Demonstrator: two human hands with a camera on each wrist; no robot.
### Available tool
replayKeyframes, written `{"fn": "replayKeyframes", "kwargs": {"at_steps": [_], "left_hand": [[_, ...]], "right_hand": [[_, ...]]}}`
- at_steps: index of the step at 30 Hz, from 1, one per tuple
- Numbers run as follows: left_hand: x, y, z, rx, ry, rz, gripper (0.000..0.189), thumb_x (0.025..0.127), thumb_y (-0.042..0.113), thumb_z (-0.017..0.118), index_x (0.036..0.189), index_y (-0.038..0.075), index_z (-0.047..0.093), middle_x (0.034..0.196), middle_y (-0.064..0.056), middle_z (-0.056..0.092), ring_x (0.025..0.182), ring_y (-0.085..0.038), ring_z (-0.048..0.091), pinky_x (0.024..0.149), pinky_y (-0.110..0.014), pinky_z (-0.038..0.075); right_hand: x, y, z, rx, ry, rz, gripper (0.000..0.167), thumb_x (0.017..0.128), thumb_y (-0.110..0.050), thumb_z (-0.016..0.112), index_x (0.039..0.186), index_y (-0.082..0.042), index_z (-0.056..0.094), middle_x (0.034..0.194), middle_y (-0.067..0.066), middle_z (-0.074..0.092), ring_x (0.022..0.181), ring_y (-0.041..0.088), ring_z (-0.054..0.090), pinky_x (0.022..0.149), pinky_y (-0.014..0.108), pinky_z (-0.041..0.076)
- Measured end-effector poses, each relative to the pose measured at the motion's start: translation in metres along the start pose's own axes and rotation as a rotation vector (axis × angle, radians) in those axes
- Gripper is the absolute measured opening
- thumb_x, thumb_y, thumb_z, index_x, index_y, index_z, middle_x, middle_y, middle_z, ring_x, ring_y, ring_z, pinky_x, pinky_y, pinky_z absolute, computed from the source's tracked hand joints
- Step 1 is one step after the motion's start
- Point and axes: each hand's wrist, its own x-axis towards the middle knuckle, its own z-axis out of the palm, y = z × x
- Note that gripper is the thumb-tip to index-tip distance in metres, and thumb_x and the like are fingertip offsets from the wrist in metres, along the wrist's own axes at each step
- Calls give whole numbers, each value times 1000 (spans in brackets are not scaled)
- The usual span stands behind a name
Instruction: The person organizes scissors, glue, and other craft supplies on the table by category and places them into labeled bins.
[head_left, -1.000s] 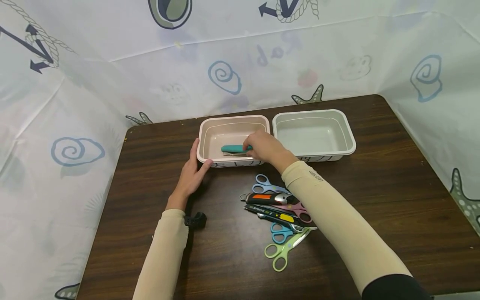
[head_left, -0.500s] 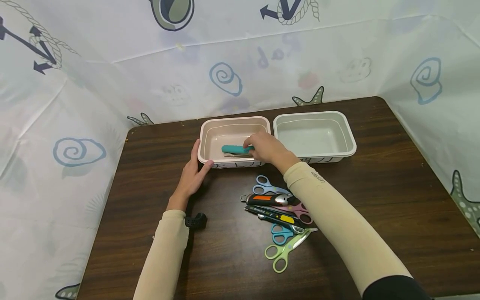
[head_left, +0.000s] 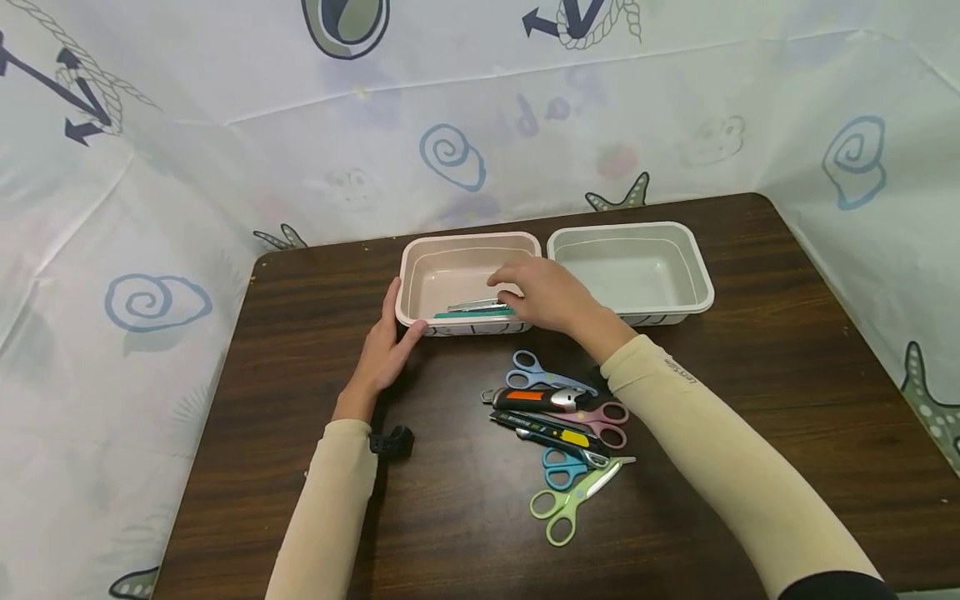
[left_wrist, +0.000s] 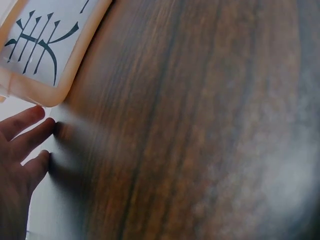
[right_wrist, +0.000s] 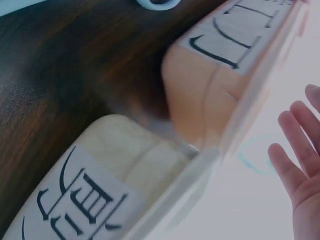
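My left hand [head_left: 380, 354] holds straight fingers along the left side of a pink plastic bin [head_left: 468, 239], the thumb at its near left corner. In the left wrist view those fingers [left_wrist: 35, 132] are spread right beside the bin's labelled wall [left_wrist: 42, 45]. Over the bin's right part hovers my right hand [head_left: 555, 292], fingers loosely bent; the right wrist view shows them [right_wrist: 295, 135] spread with nothing between them. Inside the bin, a long teal-handled tool [head_left: 453, 315] lies along the near wall, next to slim silver metal tools [head_left: 474, 305]. Their right ends are hidden by my hand.
A pale green bin [head_left: 630, 229] stands right of the pink one. In front lie blue scissors [head_left: 528, 379], an orange-black utility knife [head_left: 525, 400], pink scissors [head_left: 611, 435], a black-yellow cutter [head_left: 547, 429], turquoise scissors [head_left: 558, 475] and green scissors [head_left: 567, 504], heaped together.
My right hand has let go of the teal-handled tool and drawn back slightly to the right. The tool has dropped towards the bin's near wall. The left hand has stayed put.
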Motion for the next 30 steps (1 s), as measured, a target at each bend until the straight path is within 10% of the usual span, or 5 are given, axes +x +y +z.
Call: {"fn": "replayKeyframes", "kwargs": {"at_steps": [8,21,30], "left_hand": [[-2,0,2,-4,2,-7,79,97,52,54,155,47,0,153,-12,37,131,-37,45,102,-62,33],[0,-1,3,-14,5,-7,79,97,52,54,155,47,1,154,-10,37,132,-35,45,103,-61,33],[1,-1,3,-15,10,2,79,97,51,54,155,47,1,155,-8,35,133,-33,44,104,-60,32]], "right_hand": [[-44,-8,-12,3,54,-70,27,93,-16,68,120,-12,70,115,2,67,91,18,64,80,38,50],[-99,-9,28,-44,-219,-64,32,88,-28,74,117,-15,72,109,-2,65,99,15,62,81,37,52],[-115,-9,44,-47,-230,-75,33,83,-26,79,114,-17,73,106,-1,65,96,17,61,75,38,52]]}}
